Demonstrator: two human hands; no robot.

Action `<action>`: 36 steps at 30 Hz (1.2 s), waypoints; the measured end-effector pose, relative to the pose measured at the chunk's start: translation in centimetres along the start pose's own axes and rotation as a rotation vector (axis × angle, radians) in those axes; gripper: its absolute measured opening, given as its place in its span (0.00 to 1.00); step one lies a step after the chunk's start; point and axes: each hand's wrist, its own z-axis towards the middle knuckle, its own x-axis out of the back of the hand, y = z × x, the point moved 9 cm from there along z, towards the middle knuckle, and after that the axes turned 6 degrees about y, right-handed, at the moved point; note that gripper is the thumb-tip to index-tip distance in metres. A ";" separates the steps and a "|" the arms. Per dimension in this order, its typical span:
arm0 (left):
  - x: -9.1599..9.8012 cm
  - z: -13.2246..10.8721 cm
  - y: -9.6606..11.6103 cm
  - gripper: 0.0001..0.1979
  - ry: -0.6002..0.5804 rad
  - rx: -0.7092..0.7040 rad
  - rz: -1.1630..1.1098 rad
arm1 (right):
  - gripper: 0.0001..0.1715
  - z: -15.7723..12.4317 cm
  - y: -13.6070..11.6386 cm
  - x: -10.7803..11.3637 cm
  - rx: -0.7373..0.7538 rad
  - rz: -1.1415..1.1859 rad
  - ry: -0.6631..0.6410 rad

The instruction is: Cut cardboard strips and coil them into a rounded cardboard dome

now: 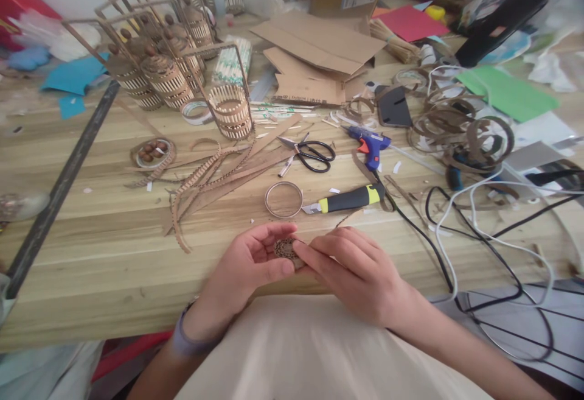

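At the table's front edge, a small coil of corrugated cardboard strip (285, 248) sits between my two hands. My left hand (253, 261) has its thumb and curled fingers around the coil's left side. Fingers of my right hand (358, 271) press on the coil's right side, and a thin strip end (349, 218) sticks up behind them. Just beyond my hands lies a cardboard ring (266, 203). Its right side is close to the blade of a black and yellow utility knife (349, 200). Black-handled scissors (314, 155) and a blue glue gun (371, 146) lie farther back.
Several lantern-like baskets (168, 80) with tall handles stand at the back left. A bowl of brown beads (152, 153) is nearer. Cardboard strips (219, 175) lie mid-table, cardboard sheets (319, 44) behind. At right are coiled strips (456, 117), a phone (393, 106) and tangled cables (474, 223).
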 end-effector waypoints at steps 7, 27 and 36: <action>-0.6 -0.4 0.9 0.25 -0.070 -0.069 -0.077 | 0.09 0.3 1.0 0.8 -0.109 0.175 0.087; -2.1 -0.4 0.5 0.30 -0.257 -0.023 -0.281 | 0.10 0.1 0.0 1.6 -0.048 0.145 0.129; -2.1 -0.6 1.3 0.31 -0.258 -0.129 -0.209 | 0.11 0.3 0.2 1.7 -0.040 0.210 0.150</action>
